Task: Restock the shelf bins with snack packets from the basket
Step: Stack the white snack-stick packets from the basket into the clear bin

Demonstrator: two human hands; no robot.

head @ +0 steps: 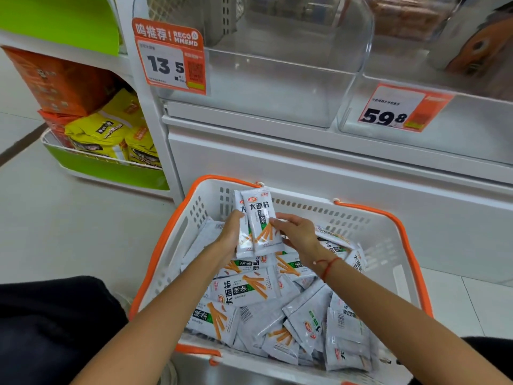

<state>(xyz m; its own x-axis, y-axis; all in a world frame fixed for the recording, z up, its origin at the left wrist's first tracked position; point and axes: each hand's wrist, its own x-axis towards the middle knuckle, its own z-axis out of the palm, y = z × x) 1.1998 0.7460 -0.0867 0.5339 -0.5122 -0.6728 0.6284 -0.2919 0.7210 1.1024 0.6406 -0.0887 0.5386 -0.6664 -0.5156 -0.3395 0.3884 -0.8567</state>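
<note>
While price tags [169, 61] read 13.5 and 59.8, both hands [266, 234] pinch 大面筋 packets [259, 223] above the basket [399, 226].

The orange tag [170, 55] on the left clear bin [277, 87] says "鸣推荐! RECOMMEND" on top, and below it a big "13 5". The other price tag [404, 108] – on the right clear bin [458, 129] – says "59 8". The small print on both is too tiny to read. The white snack packets [259, 220] say "大面筋" and "辣条".
</note>
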